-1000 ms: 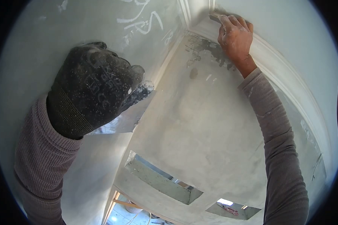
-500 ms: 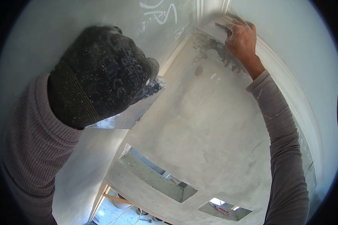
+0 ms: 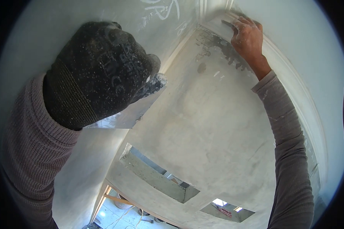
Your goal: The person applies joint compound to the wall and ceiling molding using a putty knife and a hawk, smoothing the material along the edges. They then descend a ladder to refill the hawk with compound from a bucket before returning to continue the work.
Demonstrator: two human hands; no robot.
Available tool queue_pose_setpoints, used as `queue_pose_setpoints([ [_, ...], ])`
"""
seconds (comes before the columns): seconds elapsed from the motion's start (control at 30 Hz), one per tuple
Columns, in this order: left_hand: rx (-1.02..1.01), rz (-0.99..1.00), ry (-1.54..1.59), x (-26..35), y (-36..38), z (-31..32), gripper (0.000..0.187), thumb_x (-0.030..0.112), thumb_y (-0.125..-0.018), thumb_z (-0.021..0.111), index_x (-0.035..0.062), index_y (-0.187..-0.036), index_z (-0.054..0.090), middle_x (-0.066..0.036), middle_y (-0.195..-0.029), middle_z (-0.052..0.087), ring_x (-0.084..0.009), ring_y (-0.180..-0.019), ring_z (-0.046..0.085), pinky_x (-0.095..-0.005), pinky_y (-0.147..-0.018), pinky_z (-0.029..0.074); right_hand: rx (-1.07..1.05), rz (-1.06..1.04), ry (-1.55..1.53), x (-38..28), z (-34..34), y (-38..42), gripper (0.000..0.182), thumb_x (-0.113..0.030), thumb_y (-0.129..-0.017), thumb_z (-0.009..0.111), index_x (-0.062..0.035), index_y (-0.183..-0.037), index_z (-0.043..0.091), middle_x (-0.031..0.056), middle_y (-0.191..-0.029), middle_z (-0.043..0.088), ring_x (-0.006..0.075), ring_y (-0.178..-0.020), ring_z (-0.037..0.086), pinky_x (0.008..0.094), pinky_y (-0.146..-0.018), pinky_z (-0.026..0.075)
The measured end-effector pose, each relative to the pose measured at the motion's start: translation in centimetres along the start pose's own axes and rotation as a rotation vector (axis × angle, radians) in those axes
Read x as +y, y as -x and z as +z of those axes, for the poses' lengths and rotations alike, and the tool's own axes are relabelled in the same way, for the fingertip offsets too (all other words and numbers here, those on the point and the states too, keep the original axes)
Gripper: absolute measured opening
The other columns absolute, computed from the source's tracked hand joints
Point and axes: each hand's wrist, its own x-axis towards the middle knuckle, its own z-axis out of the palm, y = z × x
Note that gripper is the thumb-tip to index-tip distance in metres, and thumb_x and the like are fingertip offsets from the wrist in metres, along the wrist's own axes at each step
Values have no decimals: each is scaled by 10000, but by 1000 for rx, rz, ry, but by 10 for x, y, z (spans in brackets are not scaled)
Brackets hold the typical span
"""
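Observation:
My left hand (image 3: 103, 72), in a dark speckled glove, is closed around a flat metal plate (image 3: 132, 112) whose corner shows below the thumb. It is at the left, in front of the side wall. My right hand (image 3: 249, 40), bare and dusty, pinches a small thin blade (image 3: 227, 24) at the upper right. That blade lies near the corner where the moulding meets the grey wall (image 3: 210, 122). Just below and left of my right hand, a dark damp patch (image 3: 231, 55) marks the wall.
White moulding (image 3: 290, 80) curves down the right side. Two rectangular openings (image 3: 156, 173) (image 3: 227, 212) cut the lower wall, the right one with a reddish object inside. Bottom left, a wooden frame (image 3: 118, 199) borders a view of floor, a bucket and cords. Chalk marks (image 3: 162, 9) are on the upper wall.
The view has shifted slightly. My left hand sits a little further left with the plate still in it. My right hand and the blade appear slightly further right.

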Motion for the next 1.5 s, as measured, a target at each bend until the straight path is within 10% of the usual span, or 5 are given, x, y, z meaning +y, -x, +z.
queue_pose_setpoints([
  [1.5,-244,-39,70,-3,-12,-17,198,320,-843,786,141,-868,703,-46,-718,660,-260,-675,651,-438,-768,538,11,10,33,-20,13,-27,144,-74,-830,621,-85,-906,744,101,-955,711,309,-1002,683,461,-942,496],
])
